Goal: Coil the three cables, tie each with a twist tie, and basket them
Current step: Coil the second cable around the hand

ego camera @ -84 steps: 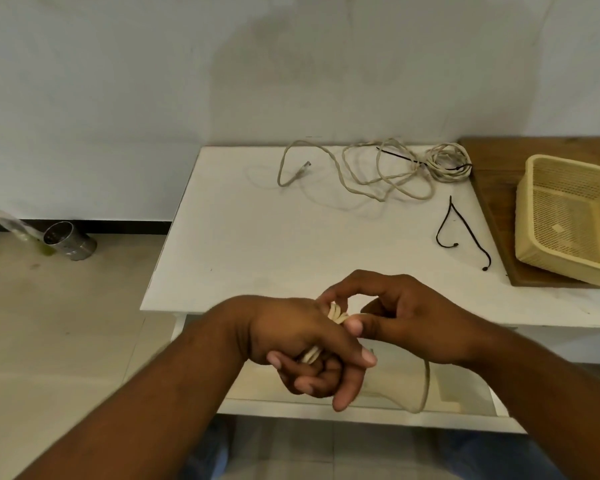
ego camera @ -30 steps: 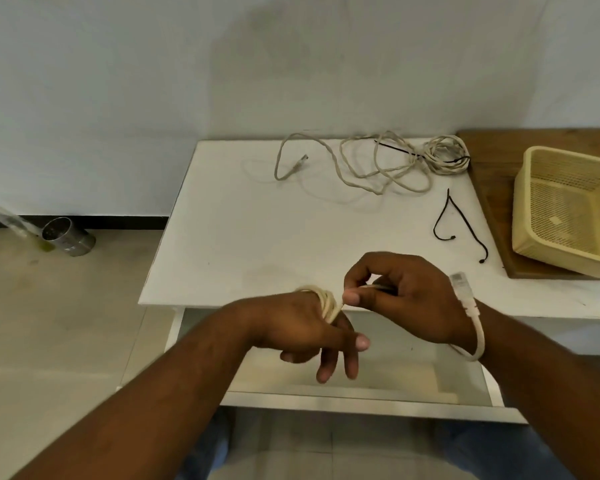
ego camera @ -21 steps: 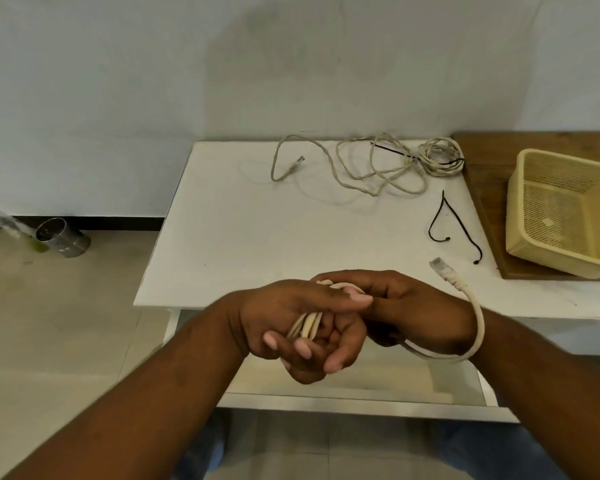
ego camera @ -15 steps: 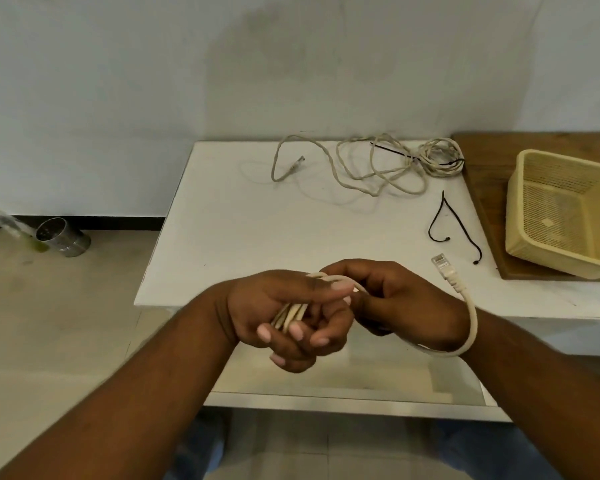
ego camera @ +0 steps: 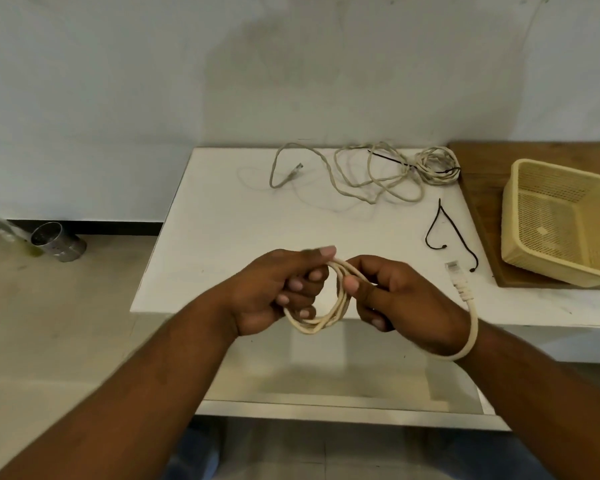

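Head view — held a cream cable coil over the white table's near edge, left hand curled round one side, right hand pinching the other between thumb and fingers. Looped the plug end past the right wrist. Beyond: loose cables, twist tie, basket.

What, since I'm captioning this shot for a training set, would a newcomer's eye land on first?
The left hand and right hand at centre, both gripping a cream cable coil over the near edge of the white table, its plug end curling past the right wrist. Then the tangled loose cables at the far edge, with a black twist tie and yellow basket to the right.
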